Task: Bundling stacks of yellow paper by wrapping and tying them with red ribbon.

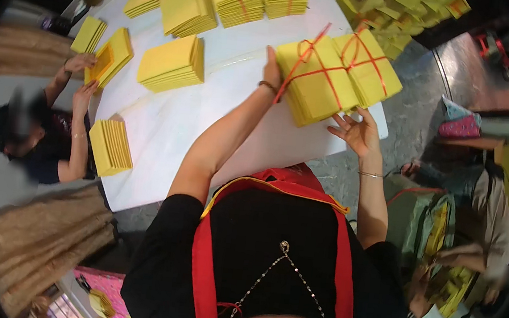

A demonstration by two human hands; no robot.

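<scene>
"Where's the tied bundle (pixel 337 79)?"

"At the right end of the white table (pixel 233 91): two stacks of yellow paper packets, side by side, bound with red string (pixel 325 71)."

"And the hands?"

"Apart, with the bundle between them. The left hand (pixel 272 69) lies against its left side; the right hand (pixel 361 132) is at its near edge, fingers spread. I can't tell which bears the weight."

"What crowds the table?"

"A loose stack (pixel 170 64) to the left, tied stacks (pixel 237 1) farther back, and a co-worker's hands (pixel 81 64) on another stack (pixel 116 54)."
</scene>
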